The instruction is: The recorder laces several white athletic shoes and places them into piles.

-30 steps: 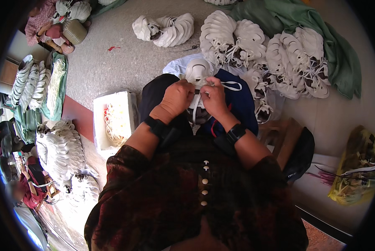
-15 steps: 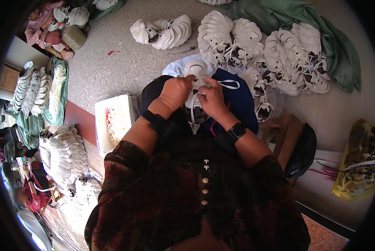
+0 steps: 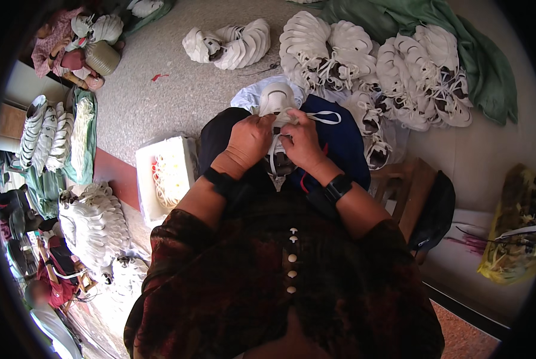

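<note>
Speckled grey floor (image 3: 142,78), crossed by a reddish strip (image 3: 115,170) at left; shoe bundles spread round the seated wearer. A white shoe (image 3: 277,96) is rested on the lap, centre, toe pointed far, heel end kept near the body, so the lacing area is faced up and within reach of both hands; the lap probably serves as support. The left hand (image 3: 250,140) is closed narrow over the left side of the lacing; which strand is pinched there cannot be told. The right hand (image 3: 304,140) is set opposite, fingers narrowed on a white lace (image 3: 326,117), its loop stuck out to the right over dark blue cloth (image 3: 347,140). Under the toe a pale sheet (image 3: 248,97) is spread, maybe for cleanliness. At left, just beside the lap, a white box (image 3: 143,191) is placed with cream laces (image 3: 171,185) heaped inside, likely for easy reach. Far right, nested shoe bundles (image 3: 351,48) are laid partly on green cloth (image 3: 489,84), presumably to save space; another shoe bundle (image 3: 229,45) is left far centre. Near left, a large shoe pile (image 3: 94,224) is stacked. Far left, another person (image 3: 52,42) is seen seated.
</note>
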Demonstrator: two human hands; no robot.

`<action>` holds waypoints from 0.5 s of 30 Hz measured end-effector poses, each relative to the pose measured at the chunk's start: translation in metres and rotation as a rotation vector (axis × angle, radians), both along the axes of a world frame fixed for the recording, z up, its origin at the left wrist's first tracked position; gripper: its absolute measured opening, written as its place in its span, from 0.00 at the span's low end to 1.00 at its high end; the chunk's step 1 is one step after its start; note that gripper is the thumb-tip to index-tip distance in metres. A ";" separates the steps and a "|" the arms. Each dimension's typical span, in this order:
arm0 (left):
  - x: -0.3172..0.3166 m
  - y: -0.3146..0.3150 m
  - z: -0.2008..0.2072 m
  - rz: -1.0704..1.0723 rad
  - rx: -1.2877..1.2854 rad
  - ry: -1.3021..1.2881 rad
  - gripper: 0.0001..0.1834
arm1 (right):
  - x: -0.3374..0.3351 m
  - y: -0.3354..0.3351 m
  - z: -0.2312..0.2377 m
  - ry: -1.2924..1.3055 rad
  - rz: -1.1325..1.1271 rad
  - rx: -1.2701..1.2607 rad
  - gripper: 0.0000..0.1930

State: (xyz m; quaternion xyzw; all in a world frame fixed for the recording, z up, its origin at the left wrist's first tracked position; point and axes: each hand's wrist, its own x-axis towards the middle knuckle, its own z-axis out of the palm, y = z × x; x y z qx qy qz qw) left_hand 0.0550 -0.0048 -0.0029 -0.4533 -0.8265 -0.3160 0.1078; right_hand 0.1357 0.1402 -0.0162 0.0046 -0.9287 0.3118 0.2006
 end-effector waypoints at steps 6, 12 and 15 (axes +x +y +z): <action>-0.002 -0.005 0.002 -0.129 0.057 0.005 0.12 | 0.001 -0.001 -0.001 0.028 -0.007 0.043 0.04; -0.005 0.001 0.003 -0.021 0.034 -0.204 0.14 | 0.000 0.000 -0.003 0.025 0.002 0.039 0.04; -0.010 0.009 0.015 -0.036 -0.217 -0.091 0.16 | -0.001 0.002 -0.004 -0.012 0.003 0.064 0.05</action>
